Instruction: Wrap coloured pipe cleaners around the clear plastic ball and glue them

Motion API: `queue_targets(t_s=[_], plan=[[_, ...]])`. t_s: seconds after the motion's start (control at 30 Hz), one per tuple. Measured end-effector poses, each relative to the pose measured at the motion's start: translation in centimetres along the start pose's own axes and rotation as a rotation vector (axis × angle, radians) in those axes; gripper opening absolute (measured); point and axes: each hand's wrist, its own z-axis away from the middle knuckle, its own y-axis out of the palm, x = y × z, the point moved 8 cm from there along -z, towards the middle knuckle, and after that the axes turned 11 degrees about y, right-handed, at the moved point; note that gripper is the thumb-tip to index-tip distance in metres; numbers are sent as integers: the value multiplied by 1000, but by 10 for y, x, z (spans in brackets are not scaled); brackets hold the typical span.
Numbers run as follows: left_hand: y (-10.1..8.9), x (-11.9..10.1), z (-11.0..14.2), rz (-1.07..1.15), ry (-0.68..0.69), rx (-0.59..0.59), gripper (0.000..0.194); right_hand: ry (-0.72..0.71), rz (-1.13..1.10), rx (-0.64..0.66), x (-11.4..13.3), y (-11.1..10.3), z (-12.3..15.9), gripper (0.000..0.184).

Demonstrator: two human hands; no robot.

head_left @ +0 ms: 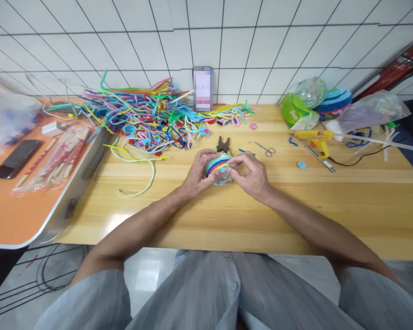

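Note:
Between my hands, just above or on the wooden table, is a small round clear plastic ball partly wrapped in bands of coloured pipe cleaner, in green, blue, yellow and pink. My left hand is wrapped round its left side, thumb on the front. My right hand pinches at its right side with thumb and forefinger; what sits between those fingertips is too small to make out. Right behind the ball lie pliers with dark jaws. Small scissors lie to the right of them.
A tangled heap of pipe cleaners spreads at the back left. A phone leans on the tiled wall. To the right are a yellow glue gun with its cord, a blue button and a green bag. An orange table adjoins at left.

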Motion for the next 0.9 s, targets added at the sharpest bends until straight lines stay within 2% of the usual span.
queue_targets(t_s=[0.2, 0.4, 0.9], plan=[[-2, 0, 0, 16, -38, -17, 43, 49, -2, 16, -2, 1, 1, 9], [-2, 8, 3, 39, -155, -67, 47, 87, -65, -7, -8, 1, 4, 9], [4, 5, 3, -13, -98, -3, 50, 73, -41, 11, -8, 2, 0, 12]])
